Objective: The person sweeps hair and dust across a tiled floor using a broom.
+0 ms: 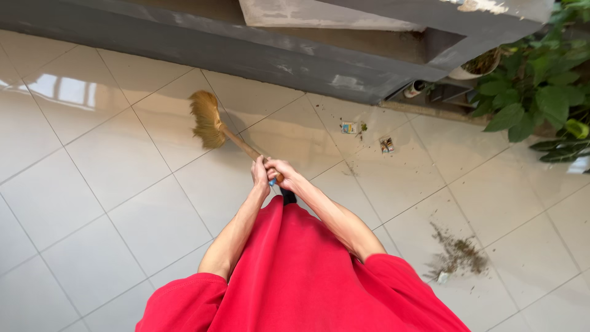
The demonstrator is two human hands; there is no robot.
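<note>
I hold a straw broom (208,120) by its wooden handle with both hands. My left hand (260,171) and my right hand (283,173) are clasped together around the handle's near end, in front of my red shirt. The broom's yellowish bristle head rests on the glossy white tile floor (110,178), up and to the left of my hands. A pile of brown dirt and leaf bits (458,253) lies on the tiles to my right.
Two small scraps of litter (350,127) (386,145) lie near the grey concrete step (276,55) at the back. Green potted plants (541,92) stand at the right. A small white pot (415,88) sits by the step.
</note>
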